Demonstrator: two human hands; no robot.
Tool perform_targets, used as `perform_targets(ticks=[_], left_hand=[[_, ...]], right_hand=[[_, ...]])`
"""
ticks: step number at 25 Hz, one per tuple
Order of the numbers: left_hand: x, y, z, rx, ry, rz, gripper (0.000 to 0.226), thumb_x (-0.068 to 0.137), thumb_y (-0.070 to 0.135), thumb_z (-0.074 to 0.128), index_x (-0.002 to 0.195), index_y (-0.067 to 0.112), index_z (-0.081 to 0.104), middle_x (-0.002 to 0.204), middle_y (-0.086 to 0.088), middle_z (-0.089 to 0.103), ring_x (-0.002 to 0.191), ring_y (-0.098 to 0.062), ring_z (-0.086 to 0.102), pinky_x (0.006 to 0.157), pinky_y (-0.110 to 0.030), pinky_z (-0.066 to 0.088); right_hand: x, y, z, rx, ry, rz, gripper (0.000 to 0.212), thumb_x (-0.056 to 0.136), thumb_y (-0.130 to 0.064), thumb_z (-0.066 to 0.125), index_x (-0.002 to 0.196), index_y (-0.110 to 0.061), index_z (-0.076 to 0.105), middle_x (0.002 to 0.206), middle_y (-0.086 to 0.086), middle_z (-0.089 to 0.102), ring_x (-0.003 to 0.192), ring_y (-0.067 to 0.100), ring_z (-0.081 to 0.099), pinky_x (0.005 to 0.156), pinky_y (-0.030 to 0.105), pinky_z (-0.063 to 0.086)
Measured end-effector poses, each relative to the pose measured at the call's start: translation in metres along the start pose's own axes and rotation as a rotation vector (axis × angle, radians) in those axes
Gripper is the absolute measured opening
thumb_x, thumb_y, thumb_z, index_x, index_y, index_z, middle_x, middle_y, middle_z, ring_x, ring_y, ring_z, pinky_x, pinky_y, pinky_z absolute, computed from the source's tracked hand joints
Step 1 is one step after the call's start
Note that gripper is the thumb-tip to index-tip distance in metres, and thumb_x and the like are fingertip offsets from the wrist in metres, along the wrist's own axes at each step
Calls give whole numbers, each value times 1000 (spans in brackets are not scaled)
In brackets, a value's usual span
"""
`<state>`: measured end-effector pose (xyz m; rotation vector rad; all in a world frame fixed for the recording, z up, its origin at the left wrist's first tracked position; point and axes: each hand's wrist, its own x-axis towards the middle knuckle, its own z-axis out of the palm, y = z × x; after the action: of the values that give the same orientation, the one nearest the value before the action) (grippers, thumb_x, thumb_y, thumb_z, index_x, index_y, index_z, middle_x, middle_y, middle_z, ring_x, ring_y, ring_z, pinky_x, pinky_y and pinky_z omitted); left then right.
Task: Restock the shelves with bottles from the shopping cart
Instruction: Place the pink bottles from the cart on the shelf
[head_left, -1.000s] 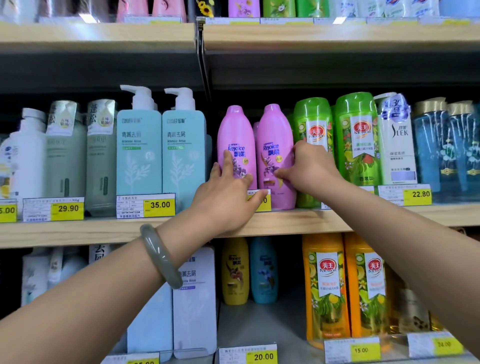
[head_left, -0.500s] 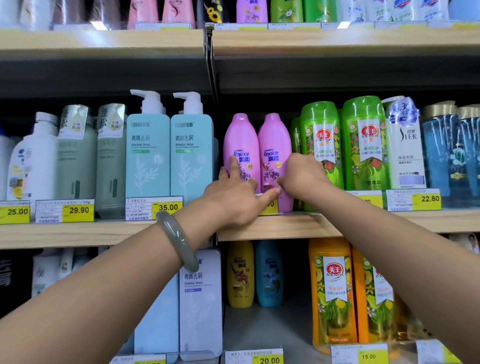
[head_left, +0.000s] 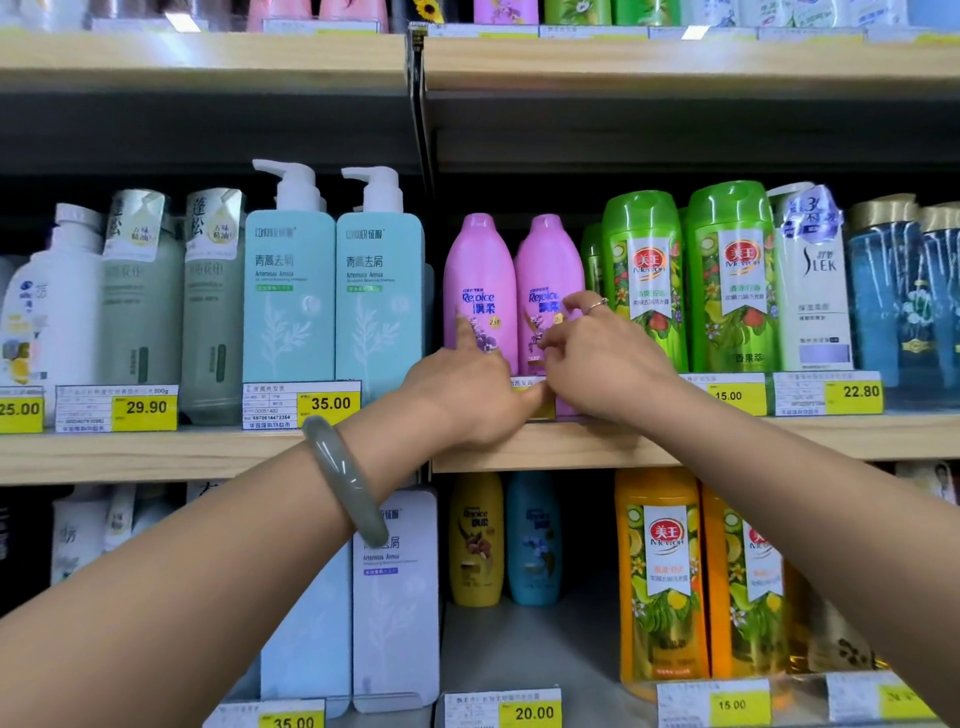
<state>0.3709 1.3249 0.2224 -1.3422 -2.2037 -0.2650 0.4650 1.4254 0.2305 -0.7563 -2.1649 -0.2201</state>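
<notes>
L hand (head_left: 462, 389) relaxed, index tip on left Rejoice bottle (head_left: 478, 270), R hand (head_left: 602, 364) pinching right Rejoice bottle (head_left: 548, 260), both btls just beyond knuckles: square them, labels fwd, bases behind shelf edge (head_left: 519, 449).

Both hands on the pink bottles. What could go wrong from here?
1. The two tall pink plastic bottles stand close together near the wooden shelf edge; a push from the left hand might tip one into the other.
2. The right hand works beside the bright green plastic bottle; it could knock it.
</notes>
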Motion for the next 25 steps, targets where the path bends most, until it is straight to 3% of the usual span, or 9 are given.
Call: perform_targets(ticks=[4,10,17,21,25], left_hand=[[1,3,-4,-21,-45,-15,75,87,71,25,136,18,48,157,-20,-8,125,-39,47,100,-38,38],[7,0,-9,-37,-103,9,64,88,63,30,115,13,60,155,-27,1,111,-38,54,92,-34,41],[8,-1,-5,-90,-98,-11,73,87,67,30,134,15,48,157,-20,-9,127,-36,45,101,-35,37],[-4,-2,-8,-126,27,54,71,88,61,39,142,17,34,159,-12,-10,136,-32,35,103,-38,34],[-30,-26,-18,-138,260,136,56,88,54,45,136,25,44,156,-2,19,134,-26,37,102,-38,37]], right_hand=[[2,8,8,1,25,1,37,95,-39,41,107,-19,70,151,4,28,121,33,51,95,42,45],[3,6,12,-42,-39,-10,52,99,-48,28,123,-16,61,157,8,19,131,36,43,100,46,39],[0,5,10,-63,-122,16,58,99,-52,20,125,-19,61,160,4,15,134,31,42,101,43,37],[-5,2,6,-24,-35,-6,54,100,-45,28,118,-11,64,145,16,39,129,32,45,101,41,41],[-17,-21,-2,62,196,-82,33,95,-34,45,112,-14,65,130,10,53,119,31,50,94,38,45]])
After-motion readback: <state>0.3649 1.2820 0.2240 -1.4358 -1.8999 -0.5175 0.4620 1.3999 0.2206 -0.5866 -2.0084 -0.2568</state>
